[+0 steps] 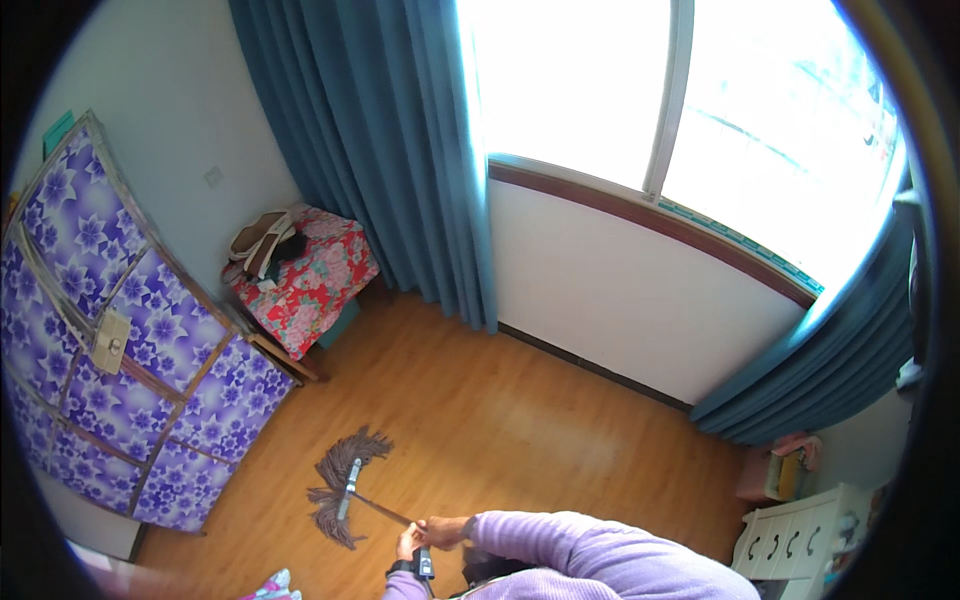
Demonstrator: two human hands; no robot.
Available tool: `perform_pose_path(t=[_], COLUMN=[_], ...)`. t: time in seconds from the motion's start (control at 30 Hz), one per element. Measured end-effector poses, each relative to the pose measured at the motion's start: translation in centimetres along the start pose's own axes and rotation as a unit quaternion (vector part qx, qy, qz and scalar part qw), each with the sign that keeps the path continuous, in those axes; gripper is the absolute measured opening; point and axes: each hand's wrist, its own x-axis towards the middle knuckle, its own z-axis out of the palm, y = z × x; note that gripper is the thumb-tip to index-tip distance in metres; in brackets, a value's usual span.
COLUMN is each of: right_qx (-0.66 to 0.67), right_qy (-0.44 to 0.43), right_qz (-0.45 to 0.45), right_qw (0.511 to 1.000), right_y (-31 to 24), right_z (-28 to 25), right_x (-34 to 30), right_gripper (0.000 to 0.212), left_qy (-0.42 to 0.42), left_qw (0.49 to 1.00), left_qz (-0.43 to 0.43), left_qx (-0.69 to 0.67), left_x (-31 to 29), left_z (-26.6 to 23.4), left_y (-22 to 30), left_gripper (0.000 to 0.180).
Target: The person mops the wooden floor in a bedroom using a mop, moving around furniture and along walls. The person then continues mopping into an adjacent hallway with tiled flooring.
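Note:
A string mop (pixel 342 482) with brownish-grey strands rests its head on the wooden floor (pixel 500 420), just in front of me. Its thin handle runs from the head down and right to my hands. My left hand (pixel 407 546), with a dark watch on the wrist, grips the handle low down. Just above and to the right of it, my right hand (pixel 443 530) holds the same handle, and its lavender sleeve (pixel 580 545) comes in from the lower right. The two hands are close together.
A purple flower-patterned fabric wardrobe (pixel 120 350) stands at the left. Behind it is a small table under a red floral cloth (pixel 315 275) with bags on top. Blue curtains (pixel 400 150) flank a bright window. A white drawer cabinet (pixel 800 540) sits at the lower right.

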Motion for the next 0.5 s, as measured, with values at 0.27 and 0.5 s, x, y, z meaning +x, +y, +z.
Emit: perform_pose_path(t=[0.27, 0.5], right_qx=[-0.07, -0.143], right_qy=[0.031, -0.089], right_qz=[-0.212, 0.01], right_qw=[0.974, 0.986], right_y=[9.0, 12.2], right_z=[3.3, -6.1], right_x=[5.4, -6.0], right_gripper=[0.022, 0.022], left_qy=[0.04, -0.107], left_qw=[0.994, 0.982], left_qz=[-0.008, -0.138], left_qx=[0.105, 0.067], left_x=[-3.4, -3.1], left_z=[-0.9, 8.3], left_y=[-3.4, -9.5], left_gripper=[0.028, 0.037])
